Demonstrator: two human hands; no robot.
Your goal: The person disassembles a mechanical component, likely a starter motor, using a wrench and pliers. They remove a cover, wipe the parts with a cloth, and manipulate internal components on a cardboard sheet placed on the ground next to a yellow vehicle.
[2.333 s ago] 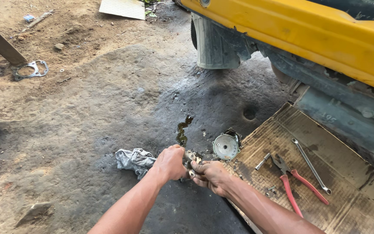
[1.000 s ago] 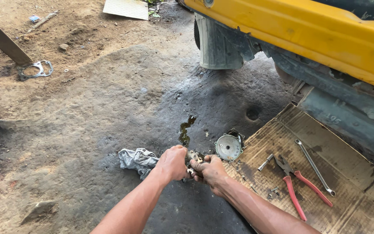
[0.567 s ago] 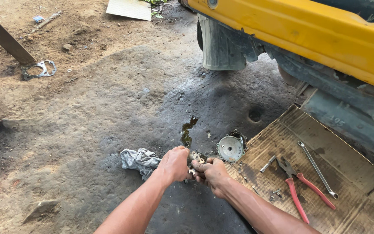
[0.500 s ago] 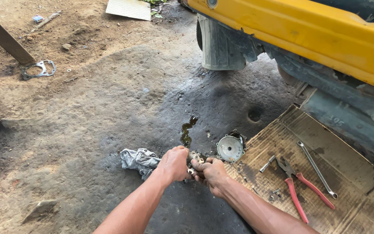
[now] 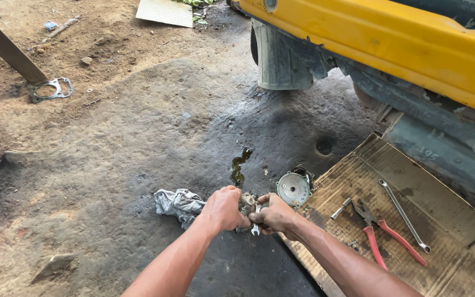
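Observation:
My left hand [image 5: 224, 209] grips a small dirty metal engine part [image 5: 247, 202] low over the oily ground. My right hand [image 5: 275, 214] is closed on a small open-ended wrench [image 5: 255, 226] set against that part. The two hands meet over it and hide most of it. A grey rag [image 5: 178, 202] lies crumpled just left of my left hand. A round metal cover [image 5: 294, 188] sits on the ground just beyond my right hand.
A cardboard sheet [image 5: 441, 264] at right holds red-handled pliers [image 5: 380, 239], a long spanner [image 5: 405, 214] and a socket bit [image 5: 341, 208]. A yellow vehicle body [image 5: 391, 38] looms above. An oil puddle [image 5: 238, 168] lies ahead. A gasket [image 5: 52, 89] rests far left by a beam [image 5: 6, 48].
Both hands stay clamped on the part and wrench, with only slight shifts. The view has drifted a little.

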